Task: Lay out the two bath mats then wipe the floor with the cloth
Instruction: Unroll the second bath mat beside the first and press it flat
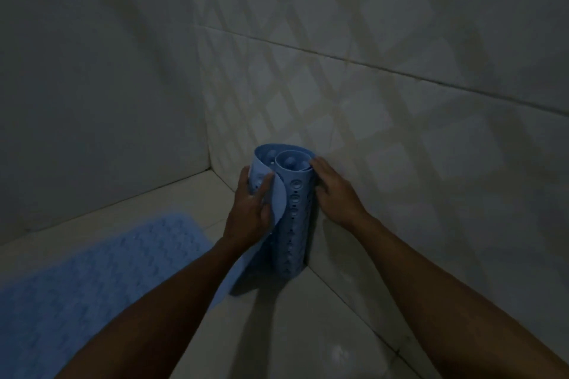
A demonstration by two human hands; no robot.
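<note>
- The room is dim, a tiled corner in low, bluish-grey light.
- The left wall (pixel 92 86) is plain and pale.
- The right wall (pixel 400 40) has pale tiles with a faint diamond lattice and dark grout lines.
- The floor (pixel 308 332) is pale tile, meeting both walls at dark seams.

rolled blue mat (pixel 292 215) upright in corner; second mat (pixel 92 280) flat.
</note>
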